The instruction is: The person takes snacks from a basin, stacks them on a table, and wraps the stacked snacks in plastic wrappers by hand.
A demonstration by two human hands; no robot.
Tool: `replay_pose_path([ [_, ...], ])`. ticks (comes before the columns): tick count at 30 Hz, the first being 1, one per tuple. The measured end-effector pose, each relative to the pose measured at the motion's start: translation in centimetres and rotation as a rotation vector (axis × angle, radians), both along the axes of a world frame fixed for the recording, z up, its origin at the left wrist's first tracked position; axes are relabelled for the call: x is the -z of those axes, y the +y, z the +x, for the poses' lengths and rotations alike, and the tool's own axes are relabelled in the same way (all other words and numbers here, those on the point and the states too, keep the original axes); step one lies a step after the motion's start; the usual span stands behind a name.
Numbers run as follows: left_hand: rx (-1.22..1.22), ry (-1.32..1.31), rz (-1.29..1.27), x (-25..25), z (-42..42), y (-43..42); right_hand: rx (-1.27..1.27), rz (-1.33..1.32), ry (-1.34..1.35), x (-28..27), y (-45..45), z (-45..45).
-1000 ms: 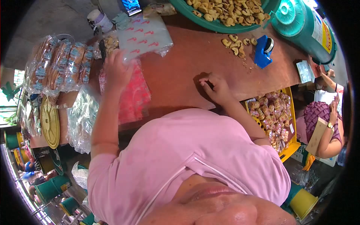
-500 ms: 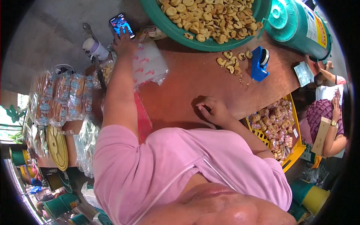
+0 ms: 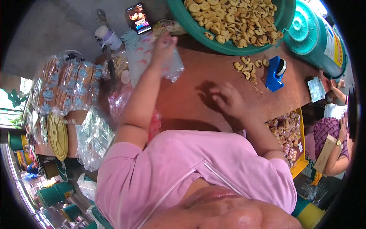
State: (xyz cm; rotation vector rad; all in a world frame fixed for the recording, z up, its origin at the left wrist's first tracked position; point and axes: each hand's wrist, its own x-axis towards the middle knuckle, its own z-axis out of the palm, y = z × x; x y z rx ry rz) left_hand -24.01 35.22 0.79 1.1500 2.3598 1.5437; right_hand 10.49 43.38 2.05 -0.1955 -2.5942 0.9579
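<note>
My left hand (image 3: 164, 46) hovers over a stack of clear plastic bags with red print (image 3: 143, 57), below the phone (image 3: 138, 18) and apart from it. It is slightly blurred, its fingers loosely bent with nothing visible in them. My right hand (image 3: 230, 100) is raised over the brown table (image 3: 194, 89), fingers apart and holding nothing. Beyond it lie several loose ring-shaped biscuits (image 3: 249, 68) and a blue tape dispenser (image 3: 274, 74). A green basin (image 3: 225, 49) filled with similar biscuits stands at the far side.
Packed biscuits (image 3: 65, 86) in clear wrap are stacked at left, near a white mug (image 3: 108, 37) and a round yellow lid (image 3: 57, 131). A yellow crate (image 3: 300, 166) holds small packs at right. A green drum (image 3: 316, 38) stands behind; another person (image 3: 331, 133) sits at far right.
My left hand has come off the phone and moved right over the printed bags; the phone's picture differs. My right hand has lifted slightly and its fingers have spread. The view has shifted.
</note>
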Motion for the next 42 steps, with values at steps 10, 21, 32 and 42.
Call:
replay_pose_path([
  [10, 0.006, -0.107, 0.188, 1.4, 9.3, 6.1, 0.111, 0.760, 0.253, -9.8, 11.4, -19.0],
  [21, 0.182, -0.023, 0.187, 5.1, 11.2, 4.4, 0.042, 1.033, 0.223, -12.3, 13.9, -22.9],
  [32, 0.341, 0.067, 0.150, 5.0, 11.5, 4.1, 0.083, 1.110, -0.007, -13.4, 14.3, -23.1],
  [42, 0.366, 0.058, 0.116, 4.4, 11.5, 4.1, 0.121, 1.063, -0.250, -14.2, 13.4, -22.0],
])
